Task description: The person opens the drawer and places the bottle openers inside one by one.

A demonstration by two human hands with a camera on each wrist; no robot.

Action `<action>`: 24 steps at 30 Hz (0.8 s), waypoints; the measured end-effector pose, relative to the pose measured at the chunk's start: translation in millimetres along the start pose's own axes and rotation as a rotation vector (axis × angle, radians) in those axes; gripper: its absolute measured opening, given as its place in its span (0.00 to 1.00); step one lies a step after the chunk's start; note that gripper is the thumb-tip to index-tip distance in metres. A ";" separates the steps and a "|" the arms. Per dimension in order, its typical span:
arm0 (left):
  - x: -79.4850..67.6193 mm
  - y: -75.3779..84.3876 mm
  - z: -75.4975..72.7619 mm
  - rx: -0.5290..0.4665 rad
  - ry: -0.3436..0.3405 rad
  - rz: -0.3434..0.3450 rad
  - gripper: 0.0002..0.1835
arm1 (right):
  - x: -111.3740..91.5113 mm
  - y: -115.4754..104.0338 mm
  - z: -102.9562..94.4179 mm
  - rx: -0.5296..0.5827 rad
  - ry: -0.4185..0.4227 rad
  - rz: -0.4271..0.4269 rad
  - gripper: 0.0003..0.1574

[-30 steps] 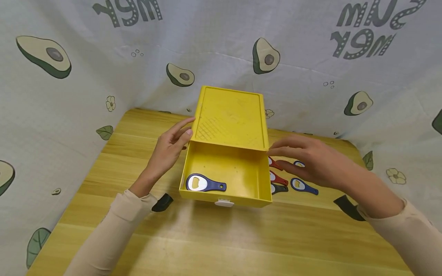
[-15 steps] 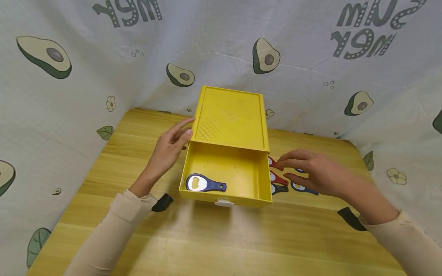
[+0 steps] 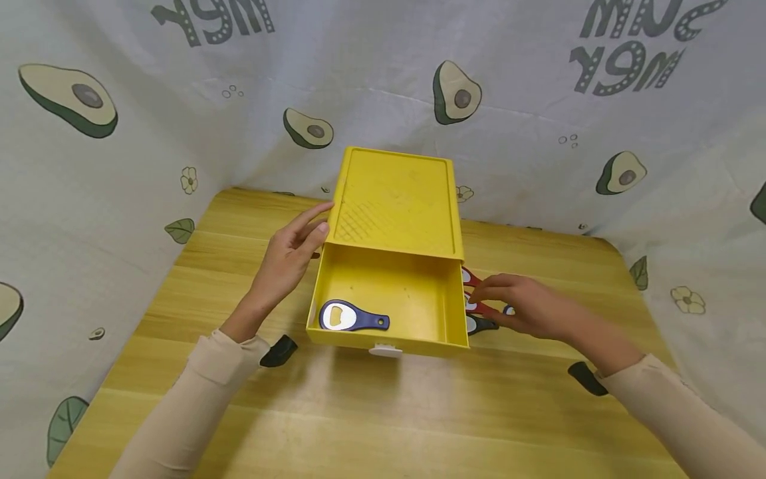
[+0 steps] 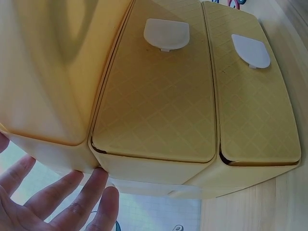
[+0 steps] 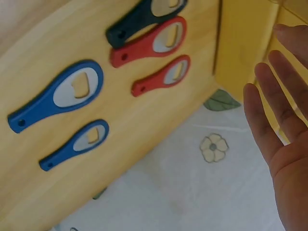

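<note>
A yellow drawer cabinet (image 3: 397,203) stands on the table with its top drawer (image 3: 413,309) pulled out. Inside that drawer, near the front left, lies a blue bottle opener (image 3: 368,320). My left hand (image 3: 284,263) rests its extended fingers against the cabinet's left side. On the right, my right hand (image 3: 532,309) is low over the bottle openers, thumb and fingertips right at a red bottle opener (image 3: 486,310). In the right wrist view the right hand (image 5: 293,159) shows extended fingers beside the yellow cabinet wall.
Right of the cabinet lie a dark bottle opener (image 5: 127,29), two red ones and two blue ones, including a large blue bottle opener (image 5: 41,107). Two closed lower drawers with white pulls (image 4: 167,33) show in the left wrist view. A patterned cloth (image 3: 383,86) hangs behind the table.
My right hand has moved from beside the cabinet's upper edge down toward the viewer, to the red bottle openers. The left hand stays at the cabinet's side.
</note>
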State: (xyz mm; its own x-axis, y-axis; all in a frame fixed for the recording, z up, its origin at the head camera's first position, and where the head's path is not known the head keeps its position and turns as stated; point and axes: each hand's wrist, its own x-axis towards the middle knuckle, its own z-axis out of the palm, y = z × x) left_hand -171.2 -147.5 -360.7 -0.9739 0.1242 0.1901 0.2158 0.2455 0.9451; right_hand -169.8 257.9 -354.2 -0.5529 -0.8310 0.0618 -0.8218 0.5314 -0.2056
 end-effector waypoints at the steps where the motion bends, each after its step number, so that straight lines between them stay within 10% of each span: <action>1: 0.1 0.0 0.1 0.001 0.000 0.000 0.24 | 0.6 1.5 2.9 0.014 -0.015 0.002 0.18; 24: 0.0 -0.1 1.3 0.001 0.003 -0.008 0.23 | -2.5 26.8 64.0 0.094 -0.174 0.059 0.26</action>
State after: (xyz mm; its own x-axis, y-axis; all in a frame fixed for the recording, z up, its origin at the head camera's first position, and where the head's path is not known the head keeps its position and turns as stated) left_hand -171.2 -146.3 -361.2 -0.9758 0.1193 0.1835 0.2082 0.2477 0.9462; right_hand -181.6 263.6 -422.4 -0.5608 -0.8190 -0.1210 -0.7676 0.5692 -0.2946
